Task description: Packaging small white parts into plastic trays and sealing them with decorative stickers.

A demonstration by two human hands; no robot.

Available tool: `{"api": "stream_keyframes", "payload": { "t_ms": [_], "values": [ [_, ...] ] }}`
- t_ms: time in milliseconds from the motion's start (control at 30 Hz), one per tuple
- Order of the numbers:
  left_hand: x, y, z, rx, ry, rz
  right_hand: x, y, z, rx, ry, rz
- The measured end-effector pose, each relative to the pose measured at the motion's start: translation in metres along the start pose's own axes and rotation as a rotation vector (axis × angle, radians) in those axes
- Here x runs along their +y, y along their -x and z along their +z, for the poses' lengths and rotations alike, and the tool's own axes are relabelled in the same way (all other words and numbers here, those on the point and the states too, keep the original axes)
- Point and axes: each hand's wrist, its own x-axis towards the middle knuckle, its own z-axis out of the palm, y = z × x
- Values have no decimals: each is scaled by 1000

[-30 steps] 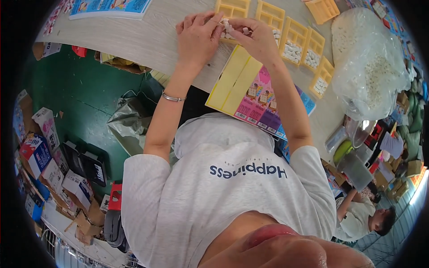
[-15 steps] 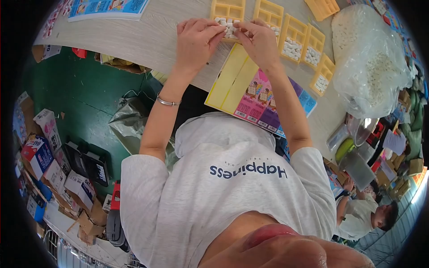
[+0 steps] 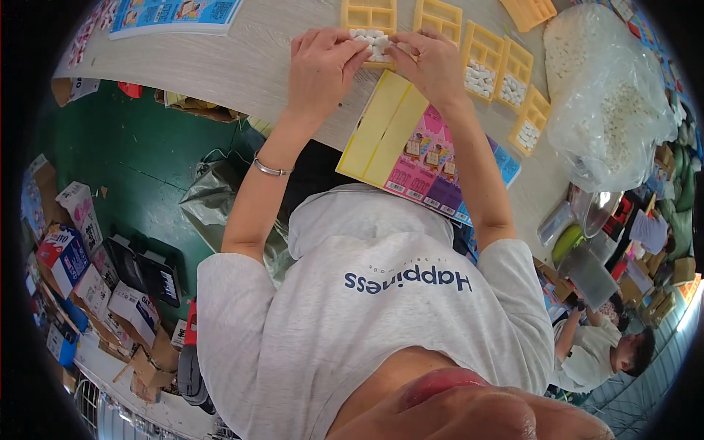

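A yellow compartment tray lies at the top middle of the table, small white pieces filling its near compartment. Over its left side, my left hand is closed in a pinch, thumb and forefinger at the white pieces. From the right, my right hand pinches at the same pieces, fingertips close to the left ones. My fingertips partly cover what they grip. Just right stands a second yellow tray, partly behind my right hand. Below my right wrist lies a printed sheet in yellow, pink and purple.
More yellow trays with white pieces line the right. Beyond them sits a large clear bag of white pieces. Blue printed sheets are stacked at the far left. Cardboard boxes crowd the green floor; a person is at lower right.
Both hands stay at the same tray, with small finger shifts among the white pieces. The tray sits slightly further left. My right forearm has shifted slightly to the right.
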Motion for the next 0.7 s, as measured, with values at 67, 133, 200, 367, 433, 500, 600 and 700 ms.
{"api": "stream_keyframes", "payload": {
  "t_ms": [67,133,200,367,433,500,600,700],
  "values": [
    [3,-5,-2,-76,-106,70,1,1,-2,-16,4,-12],
    [4,-4,1,-152,-211,139,1,2,-3,-32,8,-25],
    [5,3,6,-337,-318,137,-3,0,-3,-35,84,-55],
    [11,5,7,-304,-206,90,-5,2,0,87,57,-47],
    [11,6,7,-234,-100,83,-4,2,3,79,83,-58],
    [13,7,5,-268,-123,99,-4,2,6,100,130,-58],
    [14,6,5,-343,-239,129,-6,2,7,115,103,-10],
    [14,4,2,-366,-250,115,-8,-2,1,97,74,27]
  ]
}}
